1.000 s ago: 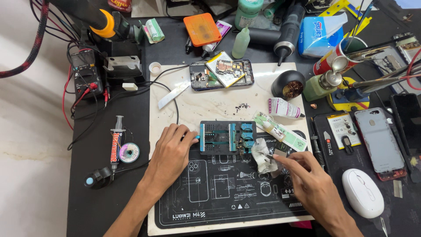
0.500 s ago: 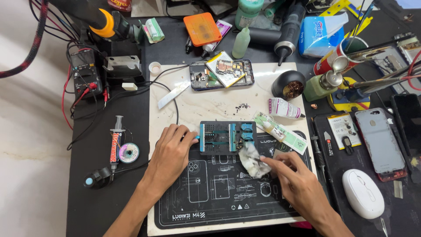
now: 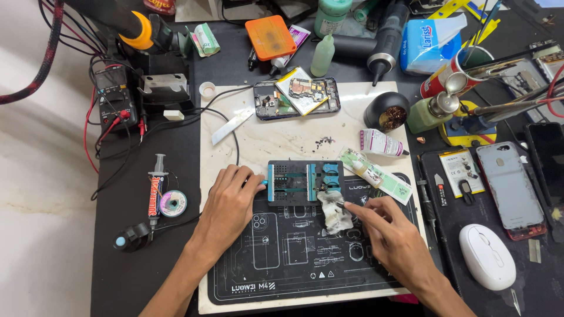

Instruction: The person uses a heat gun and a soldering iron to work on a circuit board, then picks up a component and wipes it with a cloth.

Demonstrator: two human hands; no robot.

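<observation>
While the left hand (image 3: 230, 202) presses flat against the blue-and-black board holder (image 3: 305, 181) at frame centre, the right hand (image 3: 385, 226) pinches thin tweezers (image 3: 336, 202) over a crumpled white wipe (image 3: 335, 214) just below it. Steadying the holder and using light, short strokes would likely suit this cleaning.

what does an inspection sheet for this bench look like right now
surface: black repair mat on a pale board, dark table.
job's things: blue-black board holder; crumpled wipe at its right corner.
clutter: opened phone, syringe, white mouse, bottles.
grippers: left hand steadies the holder; right hand fingers pinch a thin tool on the wipe.
cables: red and black leads at left.
surroundings: pale floor at left.
</observation>
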